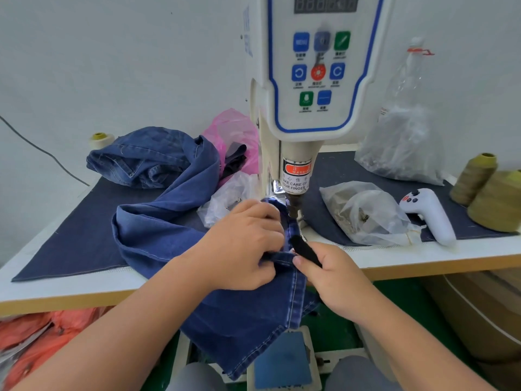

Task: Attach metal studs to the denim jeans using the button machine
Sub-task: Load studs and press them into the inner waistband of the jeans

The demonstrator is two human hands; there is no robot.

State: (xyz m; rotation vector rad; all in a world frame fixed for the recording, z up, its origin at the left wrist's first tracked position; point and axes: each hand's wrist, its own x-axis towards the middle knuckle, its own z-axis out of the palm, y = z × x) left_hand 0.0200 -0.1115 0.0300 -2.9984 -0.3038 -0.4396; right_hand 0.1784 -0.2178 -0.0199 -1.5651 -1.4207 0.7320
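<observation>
- White desk (423, 253) under a dark cloth carries the button machine (307, 80).
- Jeans (248, 314) hang over the front edge, waistband under the machine's head.
- Left hand (239, 246) grips the blue denim; right hand (335, 277) pinches it beside.

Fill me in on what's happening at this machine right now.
A person is feeding denim jeans under the head of the button machine. The left hand grips the waistband edge close to the punch, while the right hand pinches the same edge together with a black piece. The fabric sits beneath the punch; whether a stud is already set there can't be seen. A clear bag of small metal parts lies to the right on the table.
</observation>
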